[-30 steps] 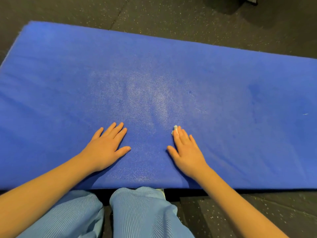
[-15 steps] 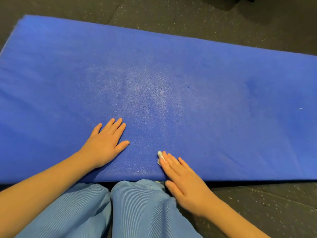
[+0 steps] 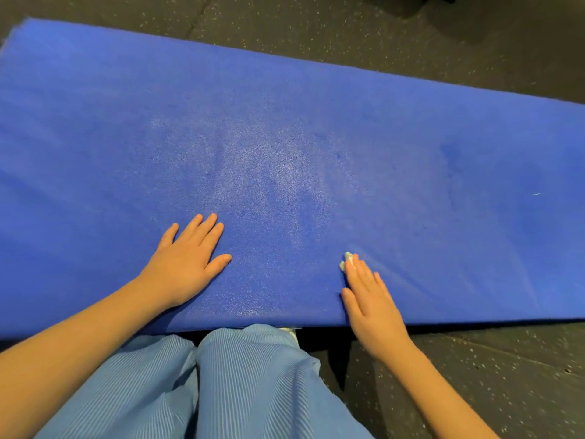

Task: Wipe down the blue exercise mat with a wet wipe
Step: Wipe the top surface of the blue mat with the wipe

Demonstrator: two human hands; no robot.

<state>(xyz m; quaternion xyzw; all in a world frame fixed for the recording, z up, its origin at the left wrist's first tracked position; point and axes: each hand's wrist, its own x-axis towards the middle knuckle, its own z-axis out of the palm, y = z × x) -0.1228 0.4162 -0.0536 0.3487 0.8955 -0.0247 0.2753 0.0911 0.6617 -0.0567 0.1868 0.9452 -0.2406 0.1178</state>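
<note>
Dark speckled rubber flooring [image 3: 474,42] is stretching out around a large blue foam exercise mat [image 3: 316,122], which is lying flat and filling most of my view. I am seeing the person's left hand [image 3: 186,261] resting palm-down on the mat near its close edge, its grip spread, fingers straight and holding nothing. The right hand [image 3: 373,305] is lying well apart to the right, with the heel of the palm hanging over the mat's near edge and the fingers reaching onto the blue surface. Its grip is flat too: straight fingers, pressed together, are pinning a small crumpled white wet wipe [image 3: 347,260] against the mat, and only a bit of the wipe is peeking out beyond the fingertips. A paler, glistening patch [image 3: 269,172] is showing on the mat beyond and between the two hands. Light blue ribbed trousers [image 3: 247,381] are covering the knees just below the near edge. A tiny pale fleck [image 3: 536,194] is sitting on the mat far to the right.
</note>
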